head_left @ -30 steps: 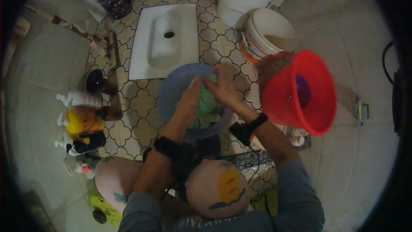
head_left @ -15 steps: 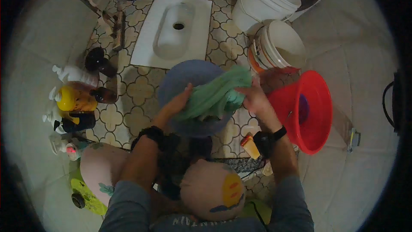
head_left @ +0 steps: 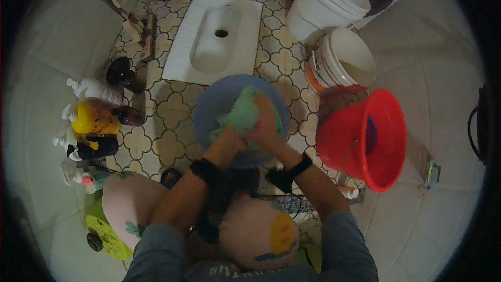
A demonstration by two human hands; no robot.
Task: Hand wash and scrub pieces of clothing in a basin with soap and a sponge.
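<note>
Head view: green cloth (head_left: 243,112) bunched over the blue basin (head_left: 205,105), between both hands. The left hand (head_left: 229,140) appears curled closed on its near edge; the right hand (head_left: 265,120) lies against its right side, finger closure blurred. Handling seems under way, the cloth unreleased; how much remains cannot be judged. Right of the right hand: red bucket (head_left: 340,138).

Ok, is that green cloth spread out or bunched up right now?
Bunched up. The green cloth shows as a crumpled heap inside the blue basin, leaving part of its inner wall bare.
</note>
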